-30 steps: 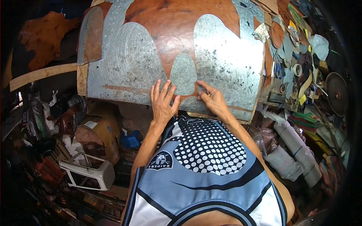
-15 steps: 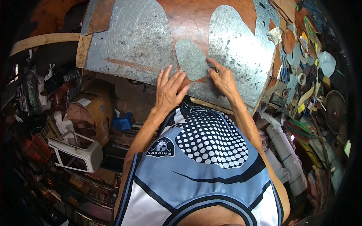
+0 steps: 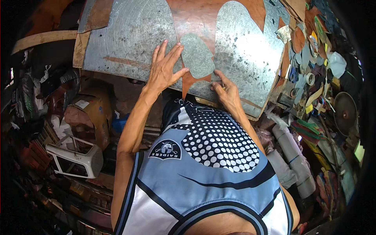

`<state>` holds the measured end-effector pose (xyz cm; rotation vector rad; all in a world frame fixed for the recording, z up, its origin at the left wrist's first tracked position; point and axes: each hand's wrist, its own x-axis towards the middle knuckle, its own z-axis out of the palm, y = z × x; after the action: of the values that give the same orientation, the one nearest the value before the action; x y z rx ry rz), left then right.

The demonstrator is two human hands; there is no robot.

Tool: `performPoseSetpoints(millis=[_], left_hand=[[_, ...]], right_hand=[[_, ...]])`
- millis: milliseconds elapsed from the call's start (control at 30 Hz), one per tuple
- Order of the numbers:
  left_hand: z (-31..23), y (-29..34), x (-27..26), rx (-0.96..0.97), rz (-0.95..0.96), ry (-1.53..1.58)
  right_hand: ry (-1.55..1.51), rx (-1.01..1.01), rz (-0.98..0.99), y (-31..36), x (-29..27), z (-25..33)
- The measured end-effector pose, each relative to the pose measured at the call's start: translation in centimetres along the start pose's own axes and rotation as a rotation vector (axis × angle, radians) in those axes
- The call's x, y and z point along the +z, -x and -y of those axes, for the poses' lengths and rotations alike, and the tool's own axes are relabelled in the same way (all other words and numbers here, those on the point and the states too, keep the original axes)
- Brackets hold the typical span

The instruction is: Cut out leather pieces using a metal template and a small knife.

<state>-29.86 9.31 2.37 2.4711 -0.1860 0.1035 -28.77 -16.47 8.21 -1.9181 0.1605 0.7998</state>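
A grey-green, rounded template-like piece (image 3: pixel 197 56) lies on a reddish-brown leather sheet (image 3: pixel 194 17) with cut-out curves. The leather rests on a scratched metal worktop (image 3: pixel 129 35). My left hand (image 3: pixel 161 68) is open, its fingers stretched over the metal and the fingertips at the left edge of the grey-green piece. Near that piece's lower right edge, my right hand (image 3: pixel 227 90) is closed around a small slender thing, mostly hidden, with a brassy glint. A narrow pointed tongue of leather (image 3: pixel 187 84) hangs toward the worktop's near edge between my hands.
Leather scraps (image 3: pixel 298 41), blue-handled scissors (image 3: pixel 293 74) and a tape roll (image 3: pixel 310 79) crowd the right side. A round dark disc (image 3: pixel 345 114) stands farther right. Lower left are a cardboard box (image 3: pixel 90 117) and an overturned white stool (image 3: pixel 76 156).
My left hand has moved up and left, away from the near edge. My right hand has moved slightly down along the piece. The leather's near end now shows as a pointed strip.
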Motion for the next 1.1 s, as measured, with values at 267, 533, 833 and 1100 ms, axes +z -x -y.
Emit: performPoseSetpoints(millis=[267, 533, 833, 1100], left_hand=[[0.6, -0.5, -0.8, 0.014, 0.044, -0.035], [0.8, -0.8, -0.8, 0.058, 0.015, -0.043], [-3.7, 2.9, 0.6, -0.139, -0.091, 0.047], [-3.9, 3.5, 2.0, -0.130, -0.110, 0.028]], right_hand=[[0.054, 0.038, 0.056, -0.1, 0.1, 0.8], [0.053, 0.049, 0.044, -0.2, -0.1, 0.3], [0.077, 0.032, 0.048, -0.4, -0.4, 0.9], [0.097, -0.001, 0.064, -0.4, -0.3, 1.0]])
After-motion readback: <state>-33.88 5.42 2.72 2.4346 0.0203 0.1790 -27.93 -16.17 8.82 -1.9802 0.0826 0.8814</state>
